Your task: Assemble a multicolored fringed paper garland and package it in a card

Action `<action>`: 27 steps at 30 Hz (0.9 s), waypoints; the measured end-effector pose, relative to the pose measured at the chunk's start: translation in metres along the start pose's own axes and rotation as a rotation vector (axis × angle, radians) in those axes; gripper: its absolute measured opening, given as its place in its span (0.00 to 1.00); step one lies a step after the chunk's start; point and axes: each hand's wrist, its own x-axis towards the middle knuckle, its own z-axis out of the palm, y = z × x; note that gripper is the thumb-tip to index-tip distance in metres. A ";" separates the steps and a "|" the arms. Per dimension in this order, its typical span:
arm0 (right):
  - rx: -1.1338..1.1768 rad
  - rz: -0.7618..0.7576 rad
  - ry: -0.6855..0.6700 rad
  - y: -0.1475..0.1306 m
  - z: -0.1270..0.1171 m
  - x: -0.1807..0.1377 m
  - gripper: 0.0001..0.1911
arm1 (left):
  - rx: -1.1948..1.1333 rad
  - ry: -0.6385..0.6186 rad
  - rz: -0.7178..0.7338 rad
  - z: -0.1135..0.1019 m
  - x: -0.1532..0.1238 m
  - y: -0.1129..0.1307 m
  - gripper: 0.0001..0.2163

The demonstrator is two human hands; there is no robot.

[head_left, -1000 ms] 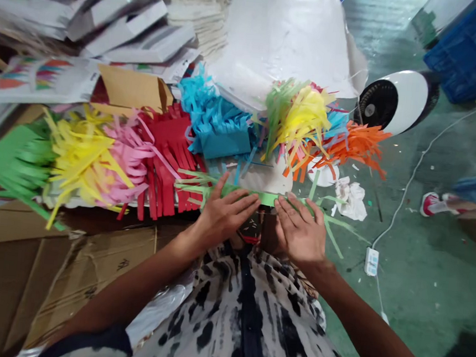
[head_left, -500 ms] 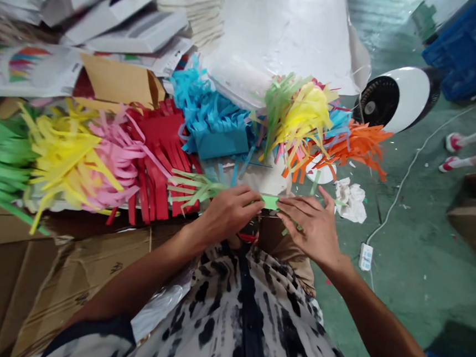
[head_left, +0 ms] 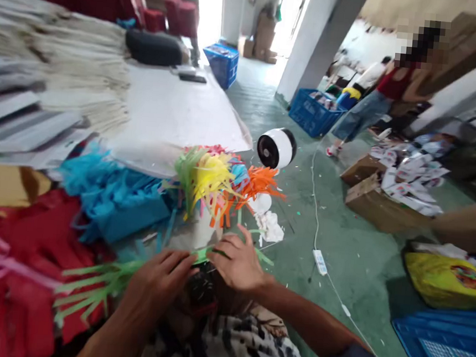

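A light green fringed paper strip (head_left: 101,282) runs between my hands at the table's near edge. My left hand (head_left: 154,279) is closed on it, and the fringe fans out to the left past the wrist. The fingers of my right hand (head_left: 235,259) press on the other end, with thin green strands sticking out beyond them. Just ahead lies a bunch of mixed fringed paper with yellow (head_left: 213,173) and orange (head_left: 262,185) tufts. Blue fringed paper (head_left: 131,208) is left of it, and red fringed paper (head_left: 31,260) lies nearer.
A table (head_left: 177,106) covered in white stands ahead, with stacked paper at its left. On the floor are a white and black fan (head_left: 277,148), a power strip (head_left: 319,262), blue crates (head_left: 314,113) and cardboard boxes (head_left: 385,208). Another person (head_left: 364,109) stands far right beside a large box.
The view has swung up and to the right, bringing more of the room and another person into sight. Both hands still hold the green fringed paper strip.
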 end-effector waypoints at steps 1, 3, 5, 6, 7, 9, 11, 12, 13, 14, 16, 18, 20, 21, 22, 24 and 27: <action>-0.018 0.004 -0.009 -0.001 0.001 0.001 0.07 | 0.031 0.014 0.016 0.000 0.001 0.000 0.08; -0.029 0.018 -0.038 -0.004 0.002 0.003 0.06 | 0.070 0.021 0.035 -0.002 0.003 0.002 0.10; -0.026 0.028 -0.063 -0.008 0.002 0.007 0.06 | 0.089 0.023 0.045 -0.003 0.004 0.002 0.13; -0.028 0.027 -0.071 -0.009 0.001 0.009 0.07 | 0.093 0.023 0.052 -0.003 0.004 0.002 0.15; -0.034 0.024 -0.078 -0.010 0.001 0.012 0.07 | 0.097 0.026 0.057 -0.002 0.003 0.001 0.16; -0.054 0.016 -0.094 -0.009 0.000 0.015 0.06 | 0.094 0.030 0.062 -0.001 0.000 0.000 0.17; -0.071 0.014 -0.108 -0.007 -0.002 0.014 0.03 | 0.068 0.020 0.043 -0.002 -0.004 -0.001 0.17; -0.073 0.018 -0.111 -0.006 -0.004 0.012 0.04 | 0.048 0.006 0.018 -0.003 -0.008 -0.001 0.17; -0.070 0.027 -0.108 -0.004 -0.006 0.008 0.05 | 0.026 -0.015 -0.018 -0.005 -0.011 -0.001 0.17; -0.056 0.040 -0.099 -0.003 -0.008 0.004 0.07 | 0.007 -0.036 -0.055 -0.007 -0.014 0.000 0.16; 0.011 0.062 -0.088 0.000 -0.011 -0.005 0.09 | -0.003 -0.081 -0.135 -0.011 -0.020 0.000 0.12; 0.060 0.129 -0.072 0.002 -0.012 -0.009 0.09 | 0.037 -0.032 -0.181 -0.013 -0.022 -0.001 0.08; 0.099 0.208 -0.092 0.002 -0.013 -0.009 0.08 | 0.050 -0.040 -0.246 -0.014 -0.022 -0.002 0.08; 0.116 0.238 -0.104 0.002 -0.014 -0.007 0.08 | 0.048 -0.058 -0.280 -0.014 -0.021 -0.003 0.08; 0.130 0.259 -0.118 0.001 -0.016 -0.005 0.07 | 0.040 -0.072 -0.310 -0.015 -0.020 -0.004 0.08; 0.138 0.287 -0.139 -0.001 -0.020 -0.001 0.07 | 0.004 -0.096 -0.357 -0.017 -0.018 -0.004 0.09; 0.133 0.318 -0.174 -0.001 -0.026 0.006 0.07 | -0.073 -0.130 -0.412 -0.021 -0.016 -0.004 0.08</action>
